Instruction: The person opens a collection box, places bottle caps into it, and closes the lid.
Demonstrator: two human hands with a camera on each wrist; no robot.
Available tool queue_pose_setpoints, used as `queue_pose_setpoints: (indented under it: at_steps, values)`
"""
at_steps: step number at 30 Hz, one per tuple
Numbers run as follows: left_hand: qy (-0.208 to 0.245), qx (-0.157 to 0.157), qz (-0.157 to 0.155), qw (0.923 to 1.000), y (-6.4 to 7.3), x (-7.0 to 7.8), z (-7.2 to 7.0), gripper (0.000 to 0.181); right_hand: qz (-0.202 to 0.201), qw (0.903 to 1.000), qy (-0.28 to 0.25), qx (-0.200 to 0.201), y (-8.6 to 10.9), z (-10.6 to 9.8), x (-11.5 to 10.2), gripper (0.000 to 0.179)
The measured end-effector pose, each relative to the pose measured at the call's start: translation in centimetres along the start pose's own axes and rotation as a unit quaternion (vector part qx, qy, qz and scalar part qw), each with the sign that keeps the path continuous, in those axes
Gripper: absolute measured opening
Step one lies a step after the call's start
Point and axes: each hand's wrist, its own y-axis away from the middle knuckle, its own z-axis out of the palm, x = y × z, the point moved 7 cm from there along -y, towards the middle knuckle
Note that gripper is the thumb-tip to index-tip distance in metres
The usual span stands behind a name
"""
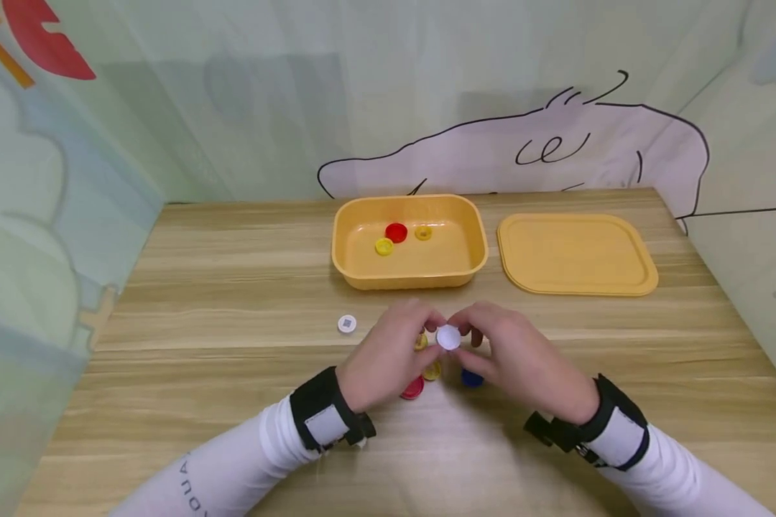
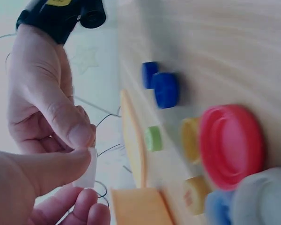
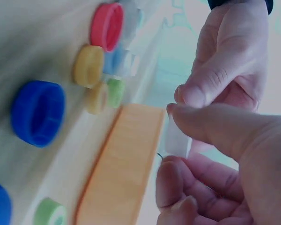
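Both hands meet above the table and pinch a small white bottle cap [image 1: 448, 337] between thumbs and fingers. My left hand [image 1: 391, 355] grips its left side, and my right hand [image 1: 524, 352] grips the right. Seen edge-on in the right wrist view, the cap [image 3: 177, 138] is partly hidden by the thumb. Below the hands lie a red cap [image 1: 412, 388], yellow caps [image 1: 431, 371] and a blue cap [image 1: 472, 378]. Two blue caps [image 2: 166, 90] and a green one [image 2: 153, 138] show in the left wrist view. Another white cap [image 1: 346, 324] lies to the left.
An orange-yellow plastic box [image 1: 410, 281] stands behind the hands, holding a red cap [image 1: 396, 233] and two yellow ones [image 1: 384, 247]. Its flat lid [image 1: 577, 255] lies to the right. A printed curtain [image 1: 233, 129] hangs along the table's back edge.
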Motion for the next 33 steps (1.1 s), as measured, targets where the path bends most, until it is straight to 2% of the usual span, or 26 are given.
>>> queue_pose_setpoints:
  at_steps: [2,6,13,16,25,33]
  values:
    - [0.018,0.007,-0.017,0.9997,-0.3,-0.1,-0.6,0.03,0.006,0.9999,-0.003,0.01,-0.4,-0.5,-0.1,0.025]
    - [0.039,0.027,-0.037,0.9982,-1.0,-0.4,-1.8,0.032,-0.007,0.9992,0.003,0.04,-1.2,-1.4,-0.4,0.027]
    - [0.071,0.08,-0.022,0.994,-3.2,-1.0,-3.4,0.028,-0.008,0.9962,0.007,0.087,-3.3,-2.8,0.1,0.026]
    - [0.076,0.094,-0.031,0.9921,-4.3,-1.6,-4.0,0.029,-0.001,0.9954,0.008,0.096,-4.5,-3.2,0.6,0.026]
    - [0.075,0.121,-0.073,0.9872,-7.2,-3.2,-5.0,0.029,0.042,0.995,0.01,0.09,-7.7,-3.7,2.4,0.024]
    - [0.092,0.103,-0.113,0.984,-9.4,-4.7,-4.9,0.034,0.086,0.9941,0.006,0.065,-10.2,-3.7,4.8,0.024]
